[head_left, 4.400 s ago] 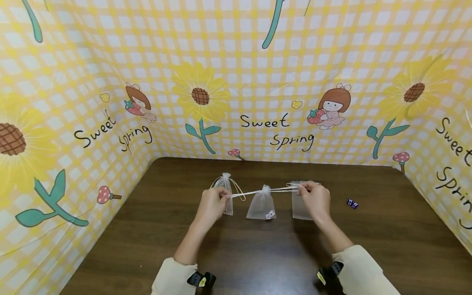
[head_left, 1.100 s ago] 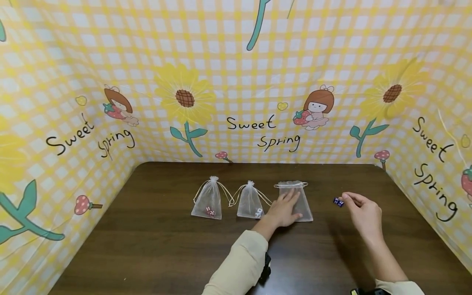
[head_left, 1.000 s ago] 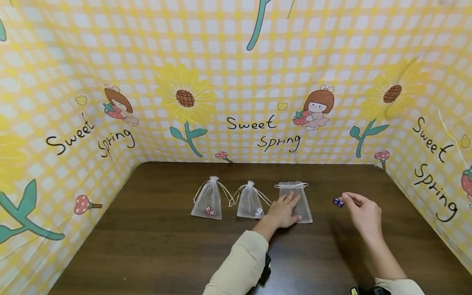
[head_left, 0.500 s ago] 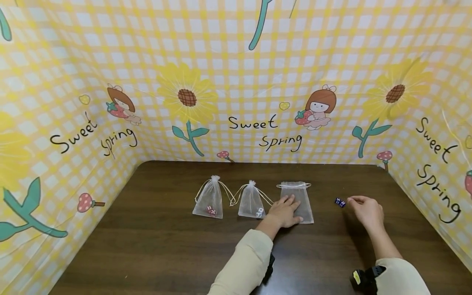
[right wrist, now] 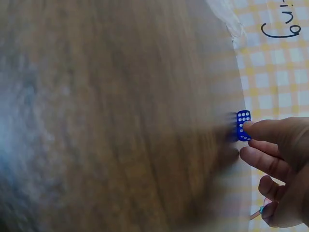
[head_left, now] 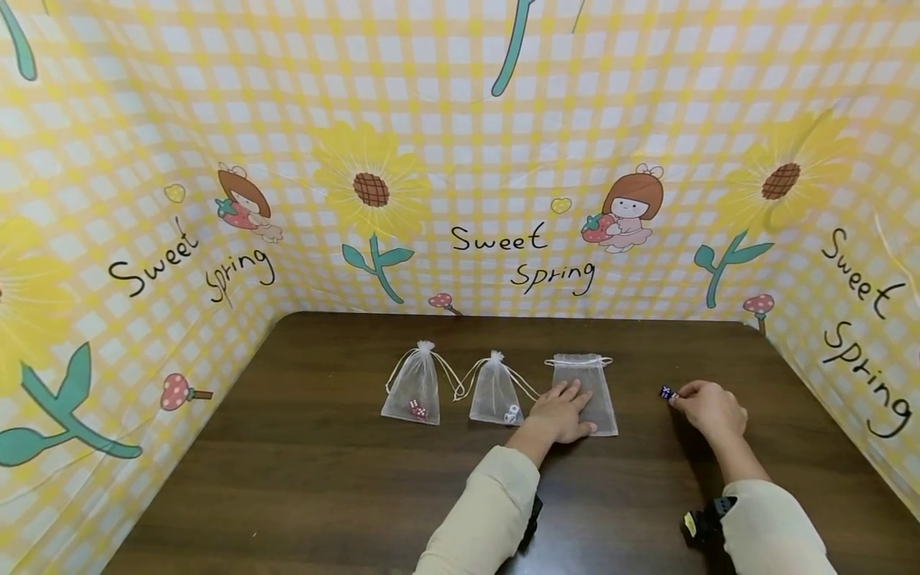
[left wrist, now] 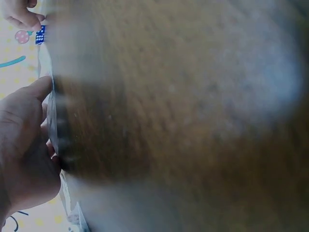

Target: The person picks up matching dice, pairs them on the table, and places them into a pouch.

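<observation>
My left hand [head_left: 557, 417] lies with spread fingers over the lower left part of a flat white organza drawstring bag [head_left: 578, 375], its mouth at the far end. To the right, my right hand [head_left: 711, 409] pinches a pair of blue dice [head_left: 667, 393] with white pips, low over the table. In the right wrist view the thumb [right wrist: 256, 129] covers part of the blue dice [right wrist: 244, 116], which sit side by side. Left of my left hand lies a cinched organza bag [head_left: 492, 391] holding white dice [head_left: 511, 414].
Another cinched organza bag [head_left: 410, 391] with red dice [head_left: 418, 409] lies farthest left, its cords reaching toward the middle bag. Everything is on a dark wooden table [head_left: 345, 495]. A yellow checked cloth [head_left: 496, 160] walls in the back and both sides.
Earlier both hands drew the middle bag's cords tight. Since then the left hand moved onto the right bag and slid slightly nearer; the right fingers, briefly apart from the blue dice, now pinch them.
</observation>
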Motion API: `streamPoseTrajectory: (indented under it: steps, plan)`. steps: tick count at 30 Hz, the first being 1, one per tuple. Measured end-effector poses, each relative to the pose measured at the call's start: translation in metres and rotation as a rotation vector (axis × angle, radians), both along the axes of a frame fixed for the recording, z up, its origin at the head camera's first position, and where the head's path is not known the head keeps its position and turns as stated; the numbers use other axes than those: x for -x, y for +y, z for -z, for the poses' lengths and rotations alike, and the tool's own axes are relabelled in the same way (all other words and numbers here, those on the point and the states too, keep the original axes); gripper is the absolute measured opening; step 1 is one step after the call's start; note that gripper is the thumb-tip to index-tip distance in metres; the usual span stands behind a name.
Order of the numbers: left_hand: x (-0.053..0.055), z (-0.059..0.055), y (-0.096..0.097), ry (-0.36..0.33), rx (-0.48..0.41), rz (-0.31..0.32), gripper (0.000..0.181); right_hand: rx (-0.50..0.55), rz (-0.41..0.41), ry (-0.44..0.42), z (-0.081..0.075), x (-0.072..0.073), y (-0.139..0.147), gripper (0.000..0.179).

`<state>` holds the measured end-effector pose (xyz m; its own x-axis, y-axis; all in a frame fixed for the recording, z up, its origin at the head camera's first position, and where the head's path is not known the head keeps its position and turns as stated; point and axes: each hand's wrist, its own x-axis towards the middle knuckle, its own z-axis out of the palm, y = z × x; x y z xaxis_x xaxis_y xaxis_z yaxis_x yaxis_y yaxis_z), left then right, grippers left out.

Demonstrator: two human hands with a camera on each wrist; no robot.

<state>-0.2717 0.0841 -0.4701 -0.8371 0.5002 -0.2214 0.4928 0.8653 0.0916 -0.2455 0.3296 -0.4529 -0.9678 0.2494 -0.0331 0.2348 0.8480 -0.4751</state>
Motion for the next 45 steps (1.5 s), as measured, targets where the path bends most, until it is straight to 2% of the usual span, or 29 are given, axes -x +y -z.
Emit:
streamPoseTrajectory:
  steps: [3, 8, 14, 21, 27, 35, 38, 45]
  plan:
    - [-0.001, 0.000, -0.001, -0.002, -0.001, 0.004, 0.061, -0.002, 0.009, -0.003, 0.001, -0.001, 0.000, 0.024]
    - [0.000, 0.001, -0.001, 0.000, -0.001, 0.003, 0.061, 0.009, 0.008, 0.017, -0.002, -0.008, 0.001, 0.027]
    - [0.001, 0.002, -0.001, -0.006, -0.005, 0.003, 0.062, 0.004, -0.033, 0.113, -0.007, -0.023, -0.002, 0.030]
    - [0.001, 0.002, -0.001, -0.016, -0.007, 0.003, 0.061, -0.019, -0.140, 0.242, -0.016, -0.047, -0.020, 0.023]
    - [0.002, 0.000, -0.001, -0.020, -0.004, 0.010, 0.061, 0.006, -0.249, 0.287, -0.023, -0.068, -0.047, 0.013]
    - [0.002, -0.002, -0.001, -0.019, 0.003, 0.003, 0.062, 0.009, -0.369, 0.258, -0.019, -0.090, -0.083, 0.012]
    - [0.001, -0.002, -0.001, -0.011, 0.003, 0.003, 0.062, 0.004, -0.452, 0.256, -0.013, -0.095, -0.093, 0.014]
    - [0.002, -0.001, -0.001, -0.009, 0.006, 0.006, 0.061, -0.017, -0.657, 0.154, -0.002, -0.100, -0.104, 0.012]
